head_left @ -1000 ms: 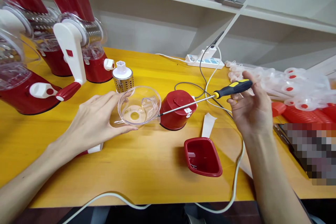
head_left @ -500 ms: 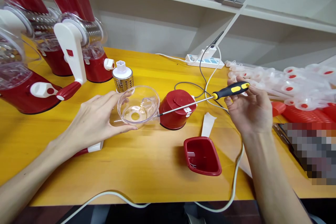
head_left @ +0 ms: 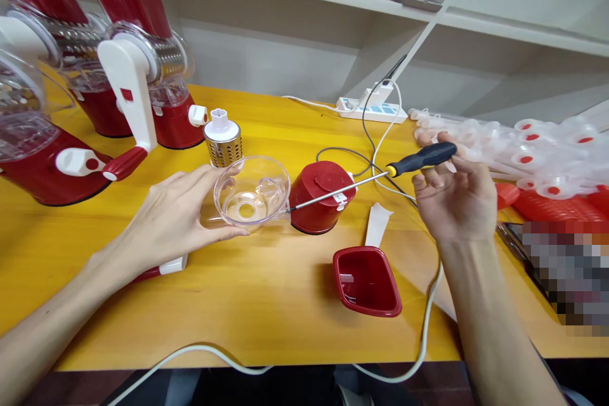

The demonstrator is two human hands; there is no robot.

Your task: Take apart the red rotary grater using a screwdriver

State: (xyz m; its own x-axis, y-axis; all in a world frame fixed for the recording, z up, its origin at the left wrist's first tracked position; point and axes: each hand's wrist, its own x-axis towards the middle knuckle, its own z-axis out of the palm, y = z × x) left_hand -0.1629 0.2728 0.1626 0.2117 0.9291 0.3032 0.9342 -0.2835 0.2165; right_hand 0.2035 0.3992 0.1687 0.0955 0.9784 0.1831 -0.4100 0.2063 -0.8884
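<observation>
My left hand (head_left: 174,212) is closed around a clear plastic grater body (head_left: 252,193), holding it above the table with its round opening facing me. In my right hand (head_left: 457,196), the fingertips grip the dark handle of a screwdriver (head_left: 421,158). Its long metal shaft slants down to the left, and the tip meets the clear body's right side. Any screw at the tip is too small to make out. Behind the shaft stands a red grater base (head_left: 316,196). A perforated metal drum (head_left: 224,143) with a white hub stands just beyond my left hand.
Assembled red rotary graters (head_left: 174,111) stand at the left. A red hopper (head_left: 367,282) lies in front of the base, near a white piece (head_left: 379,224). Cables run from a power strip (head_left: 371,111) at the back. White crank handles (head_left: 528,146) are piled at the right.
The screwdriver handle has turned about its axis: its yellow patches have rolled out of sight and a dark side shows. My right fingers have shifted slightly; my left hand stays put.
</observation>
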